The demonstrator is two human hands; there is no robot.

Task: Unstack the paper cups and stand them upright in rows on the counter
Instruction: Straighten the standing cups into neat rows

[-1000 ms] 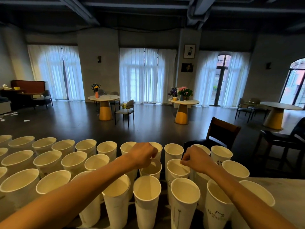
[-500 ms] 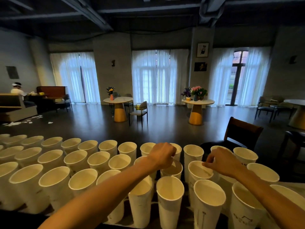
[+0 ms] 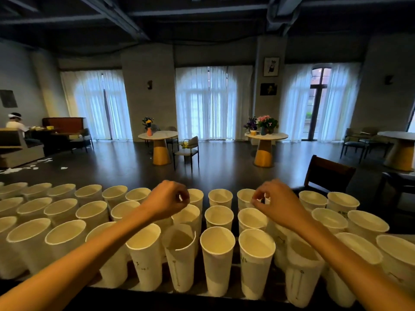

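A dark counter (image 3: 157, 298) holds lots of white paper cups (image 3: 217, 260). The cups stand up with their open tops facing up. They sit in rows that run from left to right, close beside each other. Some front cups have small dark marks on their sides. One front cup (image 3: 179, 258) has a bent rim.

The curled left hand (image 3: 167, 199) and right hand (image 3: 277, 202) hide their fingertips; any grip cannot be told. White paper cups (image 3: 13, 248) run past both side edges.
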